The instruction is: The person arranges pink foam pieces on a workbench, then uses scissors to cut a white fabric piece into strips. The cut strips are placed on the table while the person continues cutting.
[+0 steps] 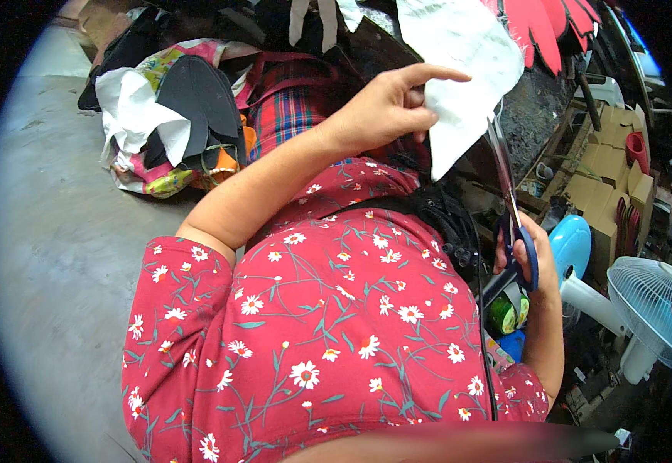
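My left hand (390,109) is at the left edge of a white piece of cloth or thin sheet (471,58). Its index finger lies stretched across the front. The thumb overlaps the edge, and the other fingers are curled and partly hidden, seemingly gripping the piece. In my right hand (533,239) is a pair of scissors (508,181) with dark blue handles, fingers wrapped round the loops. The long metal blades point up and away, their tips by the sheet's right edge, which looks frayed. The sheet's pointed lower corner hangs above my lap.
To the left, a colourful bag (147,181) on the grey floor (58,231) holds dark sole-shaped pieces (197,96) and crumpled white material (139,116). Red cut pieces (540,27) lie at the far right. Cardboard boxes (594,201) and a fan (644,297) stand on the right.
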A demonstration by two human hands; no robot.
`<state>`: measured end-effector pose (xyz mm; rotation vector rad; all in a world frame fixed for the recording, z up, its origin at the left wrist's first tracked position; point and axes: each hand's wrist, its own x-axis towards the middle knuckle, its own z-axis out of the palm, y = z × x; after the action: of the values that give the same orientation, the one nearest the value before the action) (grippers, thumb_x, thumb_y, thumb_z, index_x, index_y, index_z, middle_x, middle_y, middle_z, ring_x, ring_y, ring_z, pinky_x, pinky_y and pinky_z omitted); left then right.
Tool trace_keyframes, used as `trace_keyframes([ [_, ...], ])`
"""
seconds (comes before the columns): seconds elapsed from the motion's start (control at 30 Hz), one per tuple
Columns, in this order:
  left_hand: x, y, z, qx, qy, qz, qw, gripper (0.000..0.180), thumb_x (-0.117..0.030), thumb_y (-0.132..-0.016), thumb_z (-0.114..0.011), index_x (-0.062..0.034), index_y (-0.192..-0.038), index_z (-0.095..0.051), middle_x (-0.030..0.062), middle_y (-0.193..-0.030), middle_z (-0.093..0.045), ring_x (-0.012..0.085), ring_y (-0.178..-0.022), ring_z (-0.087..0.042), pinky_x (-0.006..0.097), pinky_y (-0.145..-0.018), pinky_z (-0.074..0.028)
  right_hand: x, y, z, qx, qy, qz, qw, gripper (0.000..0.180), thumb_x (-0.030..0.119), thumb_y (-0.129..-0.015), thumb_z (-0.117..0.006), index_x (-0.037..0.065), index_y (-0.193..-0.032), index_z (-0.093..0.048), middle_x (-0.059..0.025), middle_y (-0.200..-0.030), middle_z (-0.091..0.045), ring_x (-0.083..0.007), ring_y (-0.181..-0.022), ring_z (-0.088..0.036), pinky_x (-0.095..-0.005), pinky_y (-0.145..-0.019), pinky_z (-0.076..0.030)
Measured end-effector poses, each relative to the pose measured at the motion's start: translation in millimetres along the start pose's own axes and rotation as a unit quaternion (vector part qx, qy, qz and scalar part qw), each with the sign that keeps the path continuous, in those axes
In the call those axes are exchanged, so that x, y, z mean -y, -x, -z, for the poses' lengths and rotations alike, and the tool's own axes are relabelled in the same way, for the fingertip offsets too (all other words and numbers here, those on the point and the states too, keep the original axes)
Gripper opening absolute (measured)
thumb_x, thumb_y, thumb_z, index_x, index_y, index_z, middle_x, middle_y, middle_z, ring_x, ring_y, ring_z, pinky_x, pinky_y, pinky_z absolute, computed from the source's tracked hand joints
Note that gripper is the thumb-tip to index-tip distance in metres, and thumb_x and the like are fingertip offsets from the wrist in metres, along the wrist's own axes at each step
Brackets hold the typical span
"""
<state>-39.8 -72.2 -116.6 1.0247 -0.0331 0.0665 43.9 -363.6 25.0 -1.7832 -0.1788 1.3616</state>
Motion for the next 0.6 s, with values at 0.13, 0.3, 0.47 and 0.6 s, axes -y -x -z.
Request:
trace_keyframes([
  [0.13,-22,-22,-12,-0.056,-0.122,-0.104,0.985,0.053,0.001,-0.089,-0.06,-0.004,-0.141,-0.052,0.0028,-0.113,-0.062,0.0078,-0.102,-0.059,0.024,-0.086,-0.05,4,15,-12,-0.041,-0.016,0.011,0.999,0.056,0.05,-0.083,-0.074,0.001,-0.102,-0.055,-0.0042,-0.074,-0.056,-0.0135,-0.064,-0.059,-0.0283,-0.059,-0.053],
  [0.3,-18,-36,-31,-0.1,-0.088,-0.174,0.976,0.064,-0.005,-0.076,-0.077,0.0042,-0.135,-0.053,0.0064,-0.108,-0.052,0.0116,-0.087,-0.059,0.026,-0.076,-0.053,5,15,-29,-0.061,-0.025,0.046,0.997,0.057,0.05,-0.083,-0.074,0.0,-0.103,-0.054,-0.0032,-0.076,-0.055,-0.0126,-0.068,-0.059,-0.0289,-0.063,-0.053],
  [0.47,-15,-31,-41,-0.117,-0.126,-0.206,0.963,0.073,-0.003,-0.074,-0.077,0.0042,-0.139,-0.045,0.0114,-0.116,-0.048,0.0151,-0.091,-0.061,0.027,-0.076,-0.056,7,10,-35,-0.063,0.019,0.043,0.997,0.037,0.031,-0.089,-0.071,0.0,-0.098,-0.053,-0.002,-0.073,-0.055,-0.01,-0.063,-0.057,-0.0267,-0.059,-0.052],
  [0.6,-16,-23,-47,-0.082,-0.118,-0.161,0.976,0.079,0.007,-0.079,-0.072,0.0003,-0.148,-0.035,0.0041,-0.117,-0.04,0.0139,-0.107,-0.059,0.027,-0.09,-0.053,3,9,-39,-0.077,0.013,0.051,0.996,0.026,0.022,-0.091,-0.067,0.0,-0.095,-0.053,-0.0022,-0.072,-0.055,-0.0091,-0.056,-0.055,-0.0246,-0.054,-0.049],
])
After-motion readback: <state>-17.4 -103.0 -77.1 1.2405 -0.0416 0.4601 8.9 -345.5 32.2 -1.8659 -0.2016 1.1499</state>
